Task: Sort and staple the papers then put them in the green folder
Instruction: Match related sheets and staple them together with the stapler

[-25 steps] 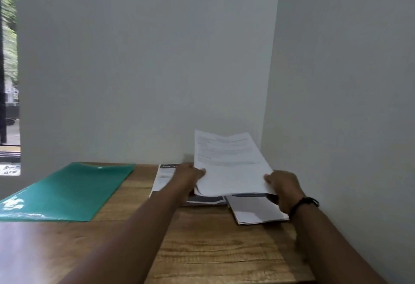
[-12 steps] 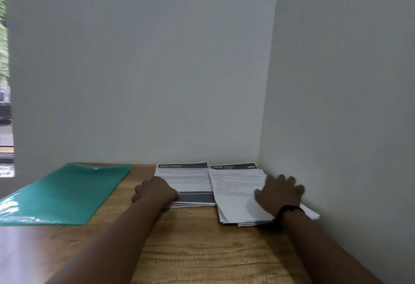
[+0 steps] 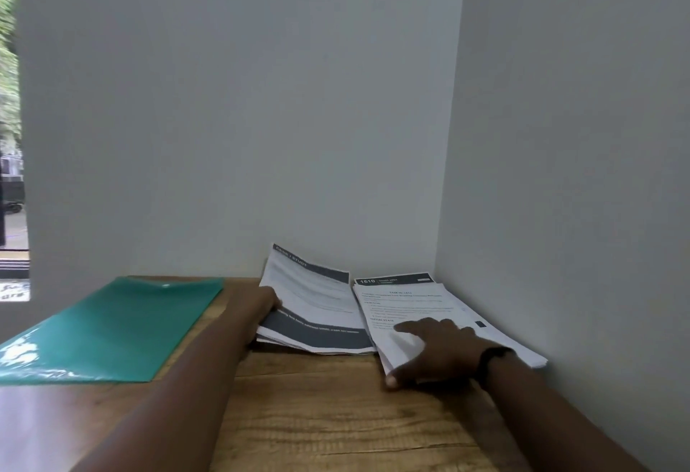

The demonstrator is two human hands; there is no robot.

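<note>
The job looks to be at the sorting step. Two piles of white printed papers lie at the far right corner of the brown wooden bench (image 3: 336,415). The left hand (image 3: 267,303) has its grip on the left pile with dark bands (image 3: 317,307), lifting its left edge. The right hand (image 3: 437,348) lies flat with spread fingers on the right pile (image 3: 410,303). The shiny green plastic folder (image 3: 112,326) lies far left, untouched. Next, sheets likely need moving between piles, then stapling. No stapler shows.
</note>
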